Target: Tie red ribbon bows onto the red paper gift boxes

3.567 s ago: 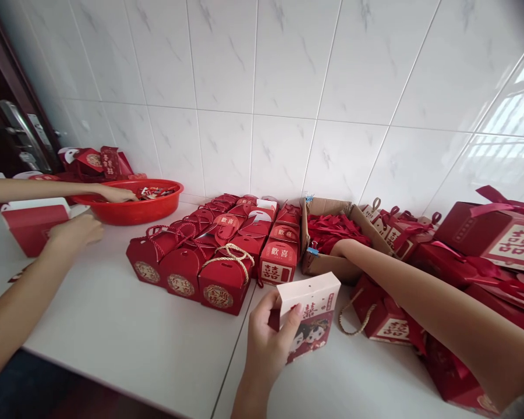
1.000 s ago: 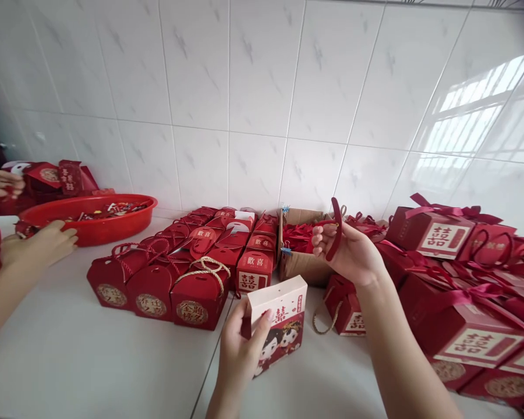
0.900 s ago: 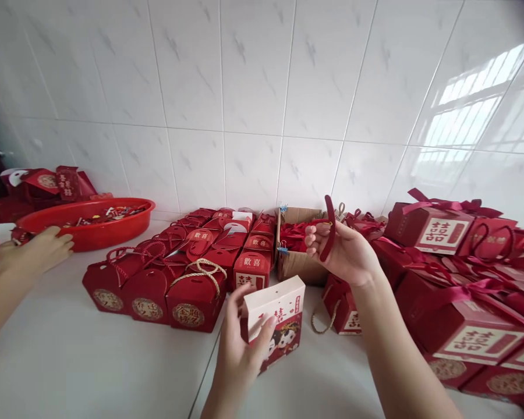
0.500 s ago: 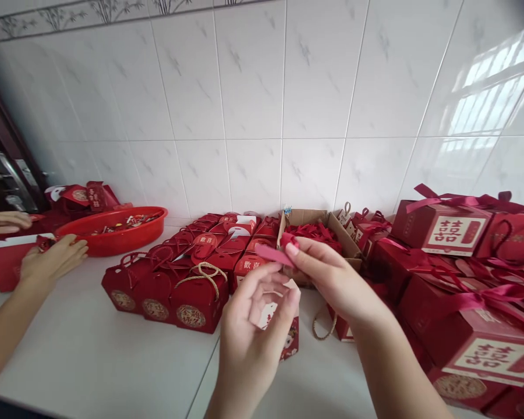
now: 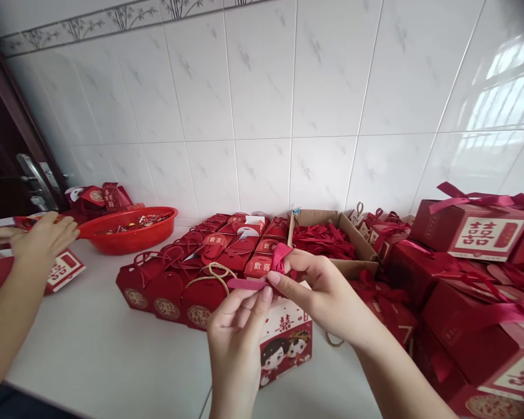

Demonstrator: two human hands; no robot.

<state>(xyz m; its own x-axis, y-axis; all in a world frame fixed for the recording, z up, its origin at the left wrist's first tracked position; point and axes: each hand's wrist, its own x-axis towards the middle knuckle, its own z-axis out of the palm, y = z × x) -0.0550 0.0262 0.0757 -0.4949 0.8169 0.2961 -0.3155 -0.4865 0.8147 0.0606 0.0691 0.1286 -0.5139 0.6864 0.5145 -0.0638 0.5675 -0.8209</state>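
Currently, my left hand [image 5: 236, 331] and my right hand [image 5: 318, 291] pinch the pink ribbon [image 5: 250, 284] tightly, centre of the frame; the printed box [image 5: 287, 349] stands on the table [image 5: 126, 355], lower centre

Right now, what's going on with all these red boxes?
A person's left hand and right hand hold a pink-red ribbon between them. A box printed with two cartoon figures stands on the white table just beyond. To the left, a co-worker's hands are on another red box, near a red basin of small items. An open carton holds red strips.
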